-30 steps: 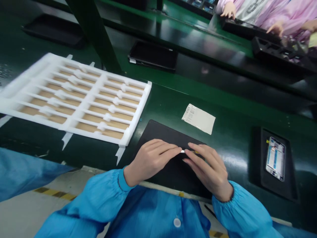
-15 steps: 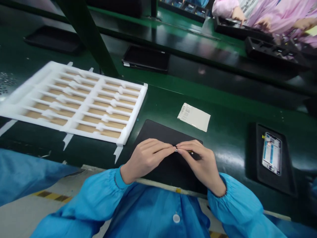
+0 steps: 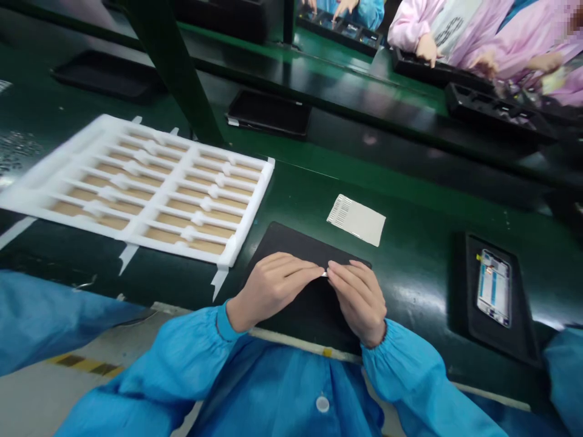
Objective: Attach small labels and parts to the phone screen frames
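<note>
Green workbench [image 3: 300,176]: stretching across the view, dark and glossy, bearing everything below.
White foam tray [image 3: 252,212]: lying flat at left, two columns of slots with a tan bottom, tape strips at the edges.
Pink sleeves [image 3: 410,27]: at the far upper right, reaching over black trays, partly blurred.
Black mat [image 3: 314,315]: flat near the front edge, directly beneath both hands.
Right-side black tray [image 3: 496,340]: well apart from the mat, tilted slightly in view.
Far black tray [image 3: 268,112]: beyond the foam tray, just past the green post [image 3: 182,79].
Left hand [image 3: 276,285]: thumb and forefinger pinched on one end of the small white piece.
Right hand [image 3: 359,300]: fingers together, tips at the other end; gripping or merely touching, impossible to tell.
Pale sheet [image 3: 364,221]: beyond the mat, rows of short strips along the left end.
Phone frame [image 3: 494,288]: inside the right-side black tray, silver with blue stripes.
Small white piece [image 3: 324,274]: between both sets of fingertips, over the mat, mostly hidden.
</note>
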`<state>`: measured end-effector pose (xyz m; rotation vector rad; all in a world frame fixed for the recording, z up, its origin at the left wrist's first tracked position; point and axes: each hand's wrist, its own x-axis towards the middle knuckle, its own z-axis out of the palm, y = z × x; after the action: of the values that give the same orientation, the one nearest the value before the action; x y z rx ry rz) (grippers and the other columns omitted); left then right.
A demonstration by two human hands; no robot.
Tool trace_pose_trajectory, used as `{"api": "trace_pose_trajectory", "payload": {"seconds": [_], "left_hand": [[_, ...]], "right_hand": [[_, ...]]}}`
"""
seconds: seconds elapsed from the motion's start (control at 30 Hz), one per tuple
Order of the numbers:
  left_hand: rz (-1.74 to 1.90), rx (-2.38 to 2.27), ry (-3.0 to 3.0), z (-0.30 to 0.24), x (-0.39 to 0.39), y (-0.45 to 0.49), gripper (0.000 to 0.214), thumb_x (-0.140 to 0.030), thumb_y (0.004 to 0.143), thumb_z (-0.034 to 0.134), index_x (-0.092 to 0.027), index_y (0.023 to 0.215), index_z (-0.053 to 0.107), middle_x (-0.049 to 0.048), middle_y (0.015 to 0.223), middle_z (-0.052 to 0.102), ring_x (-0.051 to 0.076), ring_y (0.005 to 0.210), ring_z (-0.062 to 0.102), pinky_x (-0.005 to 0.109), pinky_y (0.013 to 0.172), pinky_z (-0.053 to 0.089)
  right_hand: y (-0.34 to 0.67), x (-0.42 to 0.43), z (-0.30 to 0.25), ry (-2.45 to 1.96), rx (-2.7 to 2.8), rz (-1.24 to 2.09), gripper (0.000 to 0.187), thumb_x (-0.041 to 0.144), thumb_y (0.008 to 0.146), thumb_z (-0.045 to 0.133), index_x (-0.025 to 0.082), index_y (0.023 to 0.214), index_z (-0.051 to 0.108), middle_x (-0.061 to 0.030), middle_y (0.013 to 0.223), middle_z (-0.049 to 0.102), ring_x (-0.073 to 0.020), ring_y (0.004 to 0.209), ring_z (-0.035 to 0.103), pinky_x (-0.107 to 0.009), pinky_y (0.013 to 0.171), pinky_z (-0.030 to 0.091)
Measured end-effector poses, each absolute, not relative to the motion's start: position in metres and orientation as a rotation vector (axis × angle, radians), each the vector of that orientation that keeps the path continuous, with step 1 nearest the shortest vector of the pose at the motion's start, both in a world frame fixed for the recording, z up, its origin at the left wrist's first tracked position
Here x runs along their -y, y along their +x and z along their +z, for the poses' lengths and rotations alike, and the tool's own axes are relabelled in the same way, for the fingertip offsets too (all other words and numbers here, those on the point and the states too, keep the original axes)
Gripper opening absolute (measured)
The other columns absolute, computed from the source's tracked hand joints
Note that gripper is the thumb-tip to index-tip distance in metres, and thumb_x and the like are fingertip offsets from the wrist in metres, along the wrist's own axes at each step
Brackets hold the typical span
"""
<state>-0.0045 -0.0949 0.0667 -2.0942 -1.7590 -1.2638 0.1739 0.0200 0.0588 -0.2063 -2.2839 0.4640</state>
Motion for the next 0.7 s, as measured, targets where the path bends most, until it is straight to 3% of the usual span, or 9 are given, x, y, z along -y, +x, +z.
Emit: {"api": "trace_pose_trajectory", "payload": {"seconds": [0.17,0.47,0.7], "left_hand": [[-1.256,1.751,-2.073,0.066,0.094,-0.004,0.019,-0.008,0.090,0.061,-0.017,0.107,0.065,0.0031,0.101,0.075,0.015,0.088,0.071,0.029,0.080,0.055],[-1.283,1.749,-2.066,0.068,0.095,-0.004,0.017,-0.009,0.092,0.059,-0.016,0.106,0.065,0.0027,0.100,0.075,0.014,0.088,0.071,0.028,0.079,0.054],[-1.278,1.740,-2.072,0.068,0.095,-0.004,0.018,-0.008,0.091,0.059,-0.016,0.107,0.064,0.0028,0.100,0.075,0.015,0.087,0.071,0.028,0.078,0.054]], "right_hand": [[0.165,-0.012,0.081,-0.515,2.237,0.875,0.020,0.008,0.090,0.064,0.024,0.099,0.070,-0.0012,0.100,0.074,-0.0173,0.094,0.069,-0.038,0.089,0.053],[0.167,-0.012,0.080,-0.420,2.282,0.786,0.029,0.002,0.087,0.064,0.022,0.107,0.069,-0.0042,0.107,0.073,-0.0183,0.100,0.068,-0.043,0.097,0.050],[0.165,-0.009,0.078,-0.499,2.223,0.842,0.024,0.004,0.088,0.063,0.022,0.100,0.071,-0.0022,0.099,0.074,-0.0181,0.095,0.069,-0.043,0.098,0.051]]}}
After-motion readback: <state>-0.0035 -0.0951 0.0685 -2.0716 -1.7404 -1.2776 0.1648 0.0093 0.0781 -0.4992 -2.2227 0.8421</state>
